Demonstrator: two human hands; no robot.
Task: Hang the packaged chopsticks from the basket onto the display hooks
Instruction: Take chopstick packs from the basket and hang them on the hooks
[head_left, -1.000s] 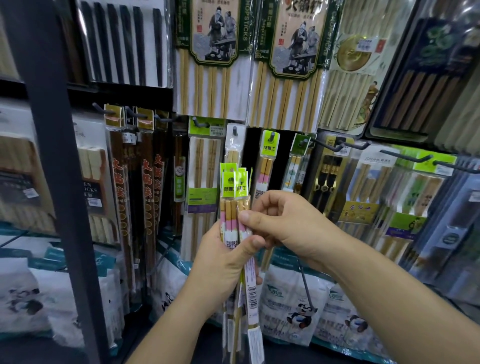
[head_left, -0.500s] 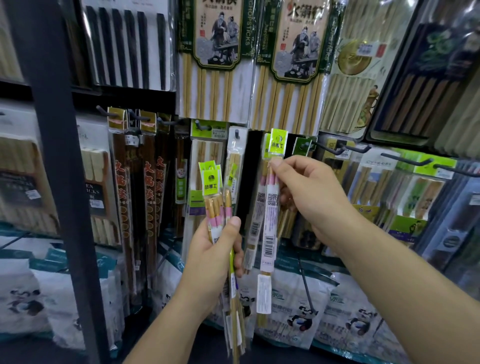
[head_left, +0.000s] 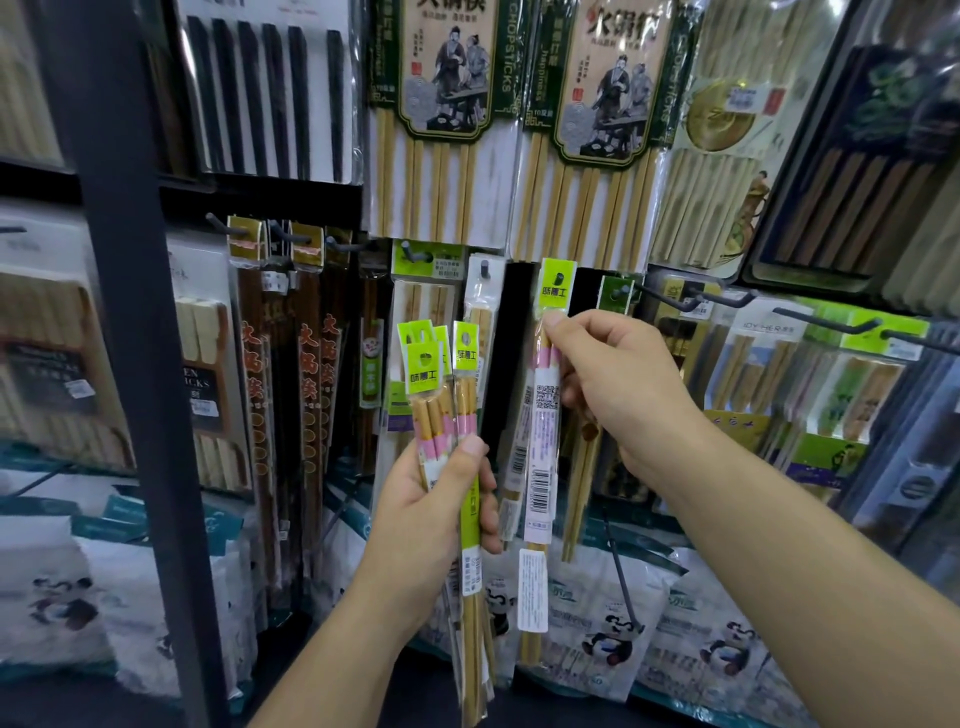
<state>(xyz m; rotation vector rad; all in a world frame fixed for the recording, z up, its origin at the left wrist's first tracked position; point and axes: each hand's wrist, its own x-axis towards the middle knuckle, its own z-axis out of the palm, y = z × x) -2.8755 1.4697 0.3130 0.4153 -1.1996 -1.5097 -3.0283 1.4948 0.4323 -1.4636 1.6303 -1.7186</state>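
My left hand (head_left: 436, 514) grips a bundle of several chopstick packs (head_left: 441, 395) with lime-green header cards and pink-banded sticks, held upright in front of the display. My right hand (head_left: 618, 395) pinches a single pack of the same kind (head_left: 543, 457) near its top, its green header (head_left: 558, 283) raised against the dark gap in the display wall. Whether the header is on a hook cannot be seen. A black hook (head_left: 485, 270) carrying a clear pack sits just left of it. No basket is in view.
Dark wire hooks (head_left: 691, 301) jut out at the right over green-labelled packs. Large bamboo chopstick packs (head_left: 441, 130) hang above. A dark upright post (head_left: 140, 338) stands at the left. White panda-printed bags (head_left: 602, 623) line the bottom row.
My right hand pulled one pack out of the bundle and carried it up and to the right toward the display. My left hand with the bundle shifted slightly left and down.
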